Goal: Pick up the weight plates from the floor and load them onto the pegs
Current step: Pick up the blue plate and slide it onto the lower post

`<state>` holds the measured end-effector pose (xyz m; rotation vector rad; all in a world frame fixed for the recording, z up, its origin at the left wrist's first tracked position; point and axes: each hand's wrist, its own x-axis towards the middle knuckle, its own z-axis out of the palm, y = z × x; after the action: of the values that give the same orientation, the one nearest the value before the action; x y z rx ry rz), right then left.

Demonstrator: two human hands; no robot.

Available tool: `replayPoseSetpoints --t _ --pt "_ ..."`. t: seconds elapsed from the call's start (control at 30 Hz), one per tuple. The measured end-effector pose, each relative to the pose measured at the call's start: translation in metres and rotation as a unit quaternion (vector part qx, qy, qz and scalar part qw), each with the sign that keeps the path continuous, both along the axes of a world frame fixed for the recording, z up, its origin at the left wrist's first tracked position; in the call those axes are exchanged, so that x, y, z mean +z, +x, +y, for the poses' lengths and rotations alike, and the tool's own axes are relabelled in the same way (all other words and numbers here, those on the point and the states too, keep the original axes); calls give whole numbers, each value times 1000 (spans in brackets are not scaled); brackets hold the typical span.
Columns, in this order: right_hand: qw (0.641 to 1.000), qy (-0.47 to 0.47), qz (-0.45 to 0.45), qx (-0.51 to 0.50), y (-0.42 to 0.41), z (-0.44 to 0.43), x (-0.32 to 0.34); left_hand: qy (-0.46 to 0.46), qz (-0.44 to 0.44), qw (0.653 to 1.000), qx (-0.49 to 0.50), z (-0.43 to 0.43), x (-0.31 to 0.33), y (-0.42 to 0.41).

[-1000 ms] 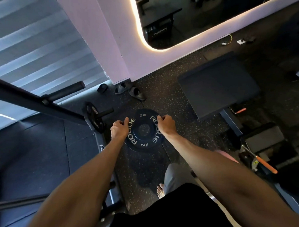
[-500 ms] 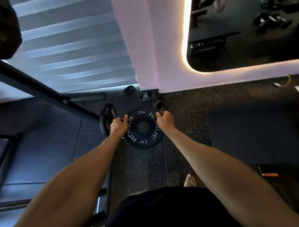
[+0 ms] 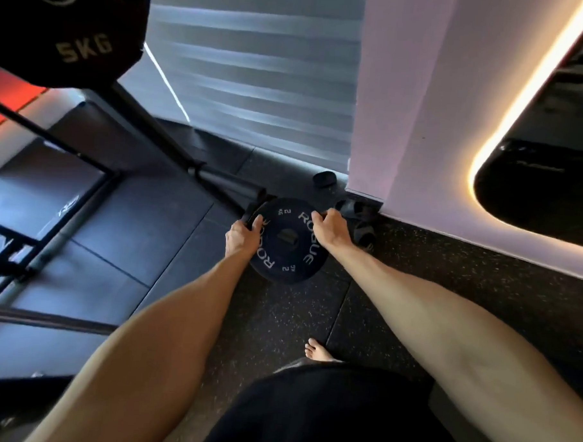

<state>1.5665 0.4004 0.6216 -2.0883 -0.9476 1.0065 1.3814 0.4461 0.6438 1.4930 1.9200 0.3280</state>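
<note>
A small black weight plate (image 3: 290,251) with white ROGUE lettering is held off the floor between both hands. My left hand (image 3: 241,237) grips its left rim and my right hand (image 3: 333,229) grips its upper right rim. The end of a dark peg (image 3: 286,236) shows inside the plate's centre hole. Another dark plate (image 3: 250,212) peeks out just behind the left rim, on the rack's low peg. A second horizontal peg (image 3: 231,186) sticks out from the rack upright above it. A large black 5KG plate (image 3: 74,31) hangs at the top left.
The black rack frame (image 3: 69,151) and a barbell (image 3: 48,257) fill the left side. A pink wall (image 3: 422,109) with a lit mirror (image 3: 553,165) stands on the right. Slippers (image 3: 360,224) lie at the wall corner. My bare foot (image 3: 318,350) is on the speckled floor.
The view has swung left and up, bringing the 5KG plate into sight. Both hands have carried the plate left to the rack's low peg, whose end now shows in the hole.
</note>
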Motion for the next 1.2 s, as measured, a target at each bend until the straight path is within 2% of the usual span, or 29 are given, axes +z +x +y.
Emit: replayPoseSetpoints --t 0.37,0.57,0.93,1.07,1.2 --pt "992 -16 -27 124 -6 103 9 -27 -34 993 105 57 1 -16" --pt "973 -15 -11 231 -10 146 3 -24 -53 990 126 75 -4 -26" --pt "921 25 -10 388 5 220 -6 32 -64 972 225 99 -17 -11" --pt "886 77 -37 456 13 233 -13 45 -45 974 218 100 -19 -9" --pt "859 109 -74 494 25 243 -26 53 -5 984 170 101 -19 -3"
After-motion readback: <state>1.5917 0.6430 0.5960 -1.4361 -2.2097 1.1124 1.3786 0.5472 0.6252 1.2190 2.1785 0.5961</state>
